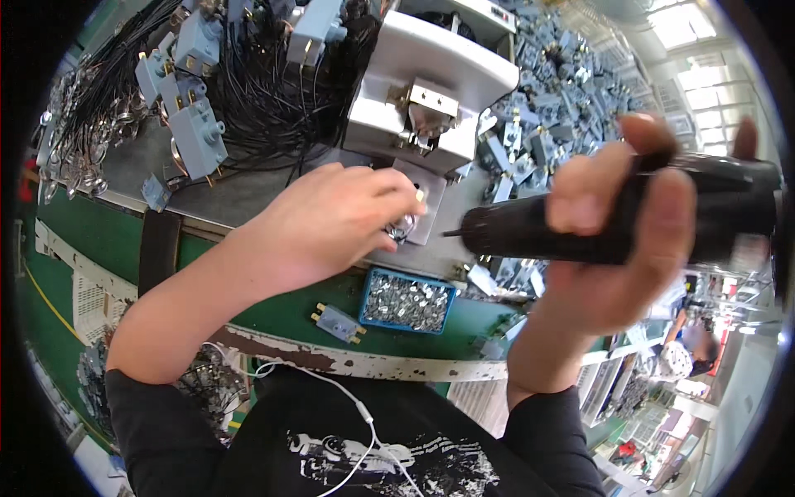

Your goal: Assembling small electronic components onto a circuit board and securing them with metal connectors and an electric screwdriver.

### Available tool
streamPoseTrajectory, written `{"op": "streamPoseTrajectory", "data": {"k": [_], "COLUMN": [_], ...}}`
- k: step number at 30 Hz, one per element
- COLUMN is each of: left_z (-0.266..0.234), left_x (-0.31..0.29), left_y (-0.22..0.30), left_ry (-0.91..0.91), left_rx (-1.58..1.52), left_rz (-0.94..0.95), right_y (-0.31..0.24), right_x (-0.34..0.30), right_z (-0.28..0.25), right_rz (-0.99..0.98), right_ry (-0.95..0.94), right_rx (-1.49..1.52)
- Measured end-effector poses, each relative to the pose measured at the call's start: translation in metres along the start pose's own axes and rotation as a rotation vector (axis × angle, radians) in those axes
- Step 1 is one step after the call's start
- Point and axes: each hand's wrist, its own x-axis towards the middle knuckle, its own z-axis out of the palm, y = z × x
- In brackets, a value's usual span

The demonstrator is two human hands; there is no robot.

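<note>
Black driver [613, 224]: clamped in the right hand [617, 248], held level so its tip points left at the work. Small metal part [403, 225]: pinched under the left hand's [331, 219] closed fingers, on the pale plate below the white fixture [431, 83], steadied there for the tip. Blue tray [407, 301] of screws sits near on the green worktop [273, 302], within reach. Grey parts [195, 124] and black wires [265, 91] lie behind. The part's shape is mostly hidden by fingers; the driver's rear end is cut off.

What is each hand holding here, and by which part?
The right hand grips a black power screwdriver around its barrel, tip pointing left. The left hand pinches a small shiny metal part at its fingertips; where exactly it grips is hidden.
</note>
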Motion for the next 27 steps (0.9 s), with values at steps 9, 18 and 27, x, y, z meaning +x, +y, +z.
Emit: {"op": "streamPoseTrajectory", "data": {"k": [9, 18, 27], "left_z": [-0.056, -0.127, -0.116], "left_x": [0.002, -0.053, -0.058], "left_y": [0.036, -0.002, 0.033], "left_ry": [0.051, 0.427, 0.350], "left_rx": [0.097, 0.638, 0.710], "left_rz": [-0.177, -0.372, -0.302], "right_y": [0.055, 0.055, 0.081], "right_x": [0.010, -0.035, -0.056], "right_z": [-0.024, -0.098, -0.101], "right_rz": [-0.348, -0.011, 0.213], "right_ry": [0.047, 0.041, -0.602], "right_rx": [-0.168, -0.404, -1.295]}}
